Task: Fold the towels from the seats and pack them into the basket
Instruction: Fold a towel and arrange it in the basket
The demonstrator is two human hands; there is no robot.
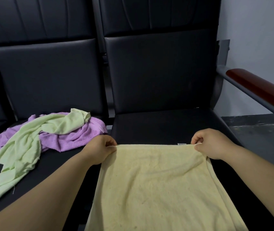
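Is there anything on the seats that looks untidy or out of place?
Yes. On the left seat, a green towel lies crumpled over a purple towel, both unfolded. The yellow towel looks flat and even.

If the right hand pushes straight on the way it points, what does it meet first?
Probably the right seat's black backrest. The right hand, pinching the yellow towel by a corner, points forward and slightly left over bare seat cushion; nothing shows between, though depth is unclear.
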